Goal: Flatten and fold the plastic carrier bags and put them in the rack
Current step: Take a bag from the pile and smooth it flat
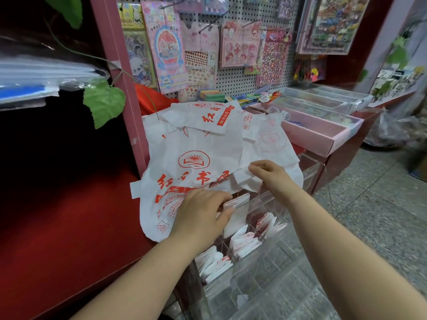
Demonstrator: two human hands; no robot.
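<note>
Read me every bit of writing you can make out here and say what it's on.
"红日书" plus a partly hidden fourth character: large red print on the front carrier bag.
"53613", cut off by the left hand: that bag's red band.
"图书杂志", probably: red strip on the upper carrier bag.
Bags' small print and pegboard sticker packs: too blurred to read.

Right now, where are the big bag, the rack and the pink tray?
Big bag point(194, 160): head view, on its red book logo.
Rack point(261, 271): head view, on a bare clear wall.
Pink tray point(309, 144): head view, on its near side wall.
</note>
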